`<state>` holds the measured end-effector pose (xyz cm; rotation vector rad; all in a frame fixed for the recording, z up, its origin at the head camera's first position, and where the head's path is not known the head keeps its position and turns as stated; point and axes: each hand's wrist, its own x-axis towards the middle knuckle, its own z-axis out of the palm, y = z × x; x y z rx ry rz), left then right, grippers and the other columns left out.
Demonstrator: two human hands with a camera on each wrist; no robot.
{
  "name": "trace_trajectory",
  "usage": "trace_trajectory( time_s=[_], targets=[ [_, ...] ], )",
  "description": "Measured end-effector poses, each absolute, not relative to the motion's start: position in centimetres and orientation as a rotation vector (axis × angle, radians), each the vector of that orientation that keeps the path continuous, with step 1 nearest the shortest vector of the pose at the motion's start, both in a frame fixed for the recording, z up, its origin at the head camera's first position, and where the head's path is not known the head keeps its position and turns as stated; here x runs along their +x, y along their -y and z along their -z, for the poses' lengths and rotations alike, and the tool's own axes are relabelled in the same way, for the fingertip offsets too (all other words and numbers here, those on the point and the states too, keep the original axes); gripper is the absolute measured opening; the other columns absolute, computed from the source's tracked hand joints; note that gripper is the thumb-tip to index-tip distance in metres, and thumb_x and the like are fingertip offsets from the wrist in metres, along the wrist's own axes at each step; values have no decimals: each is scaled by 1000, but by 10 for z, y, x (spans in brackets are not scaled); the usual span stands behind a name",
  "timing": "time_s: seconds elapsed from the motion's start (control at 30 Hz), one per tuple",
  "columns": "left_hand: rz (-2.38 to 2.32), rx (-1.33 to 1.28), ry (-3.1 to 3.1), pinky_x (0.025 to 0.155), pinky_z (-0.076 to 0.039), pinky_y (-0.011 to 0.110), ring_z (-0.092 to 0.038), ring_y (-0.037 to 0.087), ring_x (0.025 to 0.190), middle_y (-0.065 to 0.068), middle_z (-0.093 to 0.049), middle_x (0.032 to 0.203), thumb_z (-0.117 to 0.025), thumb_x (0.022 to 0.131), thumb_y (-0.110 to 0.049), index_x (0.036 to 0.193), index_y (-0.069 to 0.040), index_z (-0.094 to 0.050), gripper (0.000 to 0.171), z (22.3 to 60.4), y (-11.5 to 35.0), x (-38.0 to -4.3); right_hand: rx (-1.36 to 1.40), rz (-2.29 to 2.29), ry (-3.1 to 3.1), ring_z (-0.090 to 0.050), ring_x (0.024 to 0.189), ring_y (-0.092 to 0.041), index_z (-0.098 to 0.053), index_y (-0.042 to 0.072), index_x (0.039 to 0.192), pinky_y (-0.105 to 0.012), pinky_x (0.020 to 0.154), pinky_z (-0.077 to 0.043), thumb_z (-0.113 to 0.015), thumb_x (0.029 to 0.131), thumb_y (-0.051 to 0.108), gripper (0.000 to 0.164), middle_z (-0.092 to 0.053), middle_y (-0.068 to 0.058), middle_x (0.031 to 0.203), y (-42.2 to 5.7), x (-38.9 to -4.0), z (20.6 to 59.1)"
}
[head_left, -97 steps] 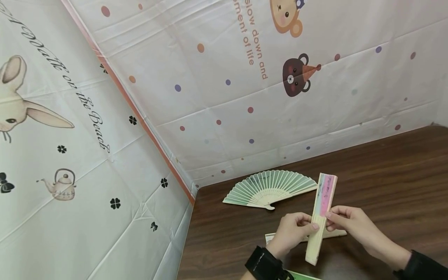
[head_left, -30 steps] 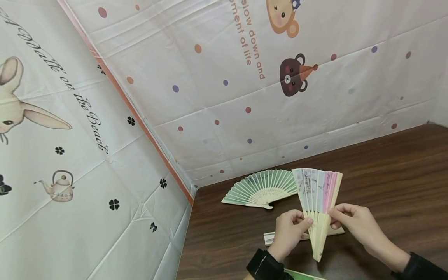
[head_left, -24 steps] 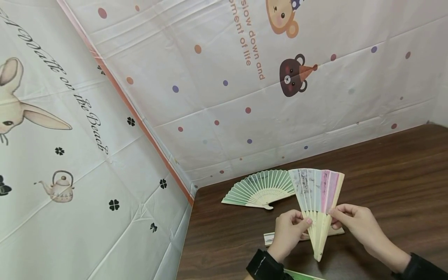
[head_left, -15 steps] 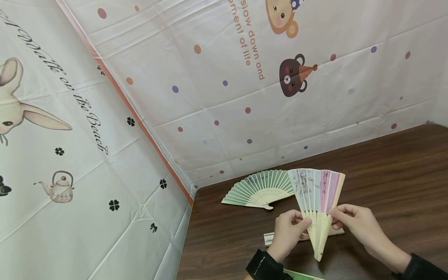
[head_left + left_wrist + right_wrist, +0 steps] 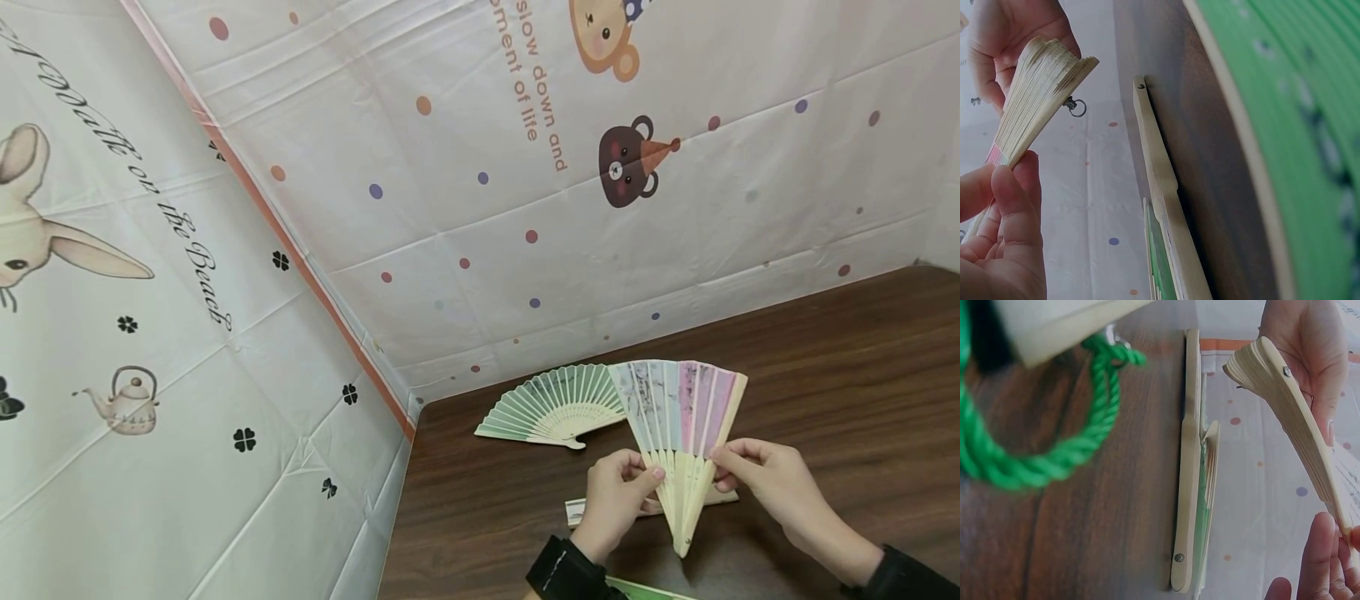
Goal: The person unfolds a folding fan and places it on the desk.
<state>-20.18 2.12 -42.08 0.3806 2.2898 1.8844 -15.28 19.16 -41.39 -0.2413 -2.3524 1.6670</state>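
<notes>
While left hand [image 5: 617, 493] and right hand [image 5: 771, 482] pinch the fan's [image 5: 679, 433] edges, table [image 5: 855, 375] stretches rightward.

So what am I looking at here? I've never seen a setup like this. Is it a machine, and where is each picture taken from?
No machine here: these are a person's bare left hand and right hand. The wide picture comes from a camera worn on the head, looking forward and down. The two close ones come from cameras worn on each wrist.

Both hands hold a part-open fan, pale blue and pink. On the dark table lie a spread green fan, a closed fan partly hidden by the left hand, and a second green one, mostly cut off at the wide picture's bottom edge.
</notes>
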Motion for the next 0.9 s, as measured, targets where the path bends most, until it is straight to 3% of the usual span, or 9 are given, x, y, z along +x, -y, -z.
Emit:
trace_trajectory(
  time_s=[0.33, 0.9],
  targets=[
    [-1915, 410, -2297, 44, -48, 17, -52, 2, 47, 4, -63, 65, -67, 77, -11, 77, -2, -61, 11, 421, -20, -202, -214, -1726, 2307, -64, 62, -12, -63, 3, 89, -13, 62, -43, -54, 85, 41, 39, -67, 4, 66, -220, -183, 479],
    [-1940, 364, -2284, 44, -47, 17, -53, 5, 48, 4, -62, 66, -66, 77, -10, 77, -1, -59, 12, 420, -20, -202, -202, -1779, 2275, -64, 63, -15, -62, -1, 90, -16, 62, -46, -54, 85, 41, 43, -67, 1, 69, -226, -184, 485]
  ],
)
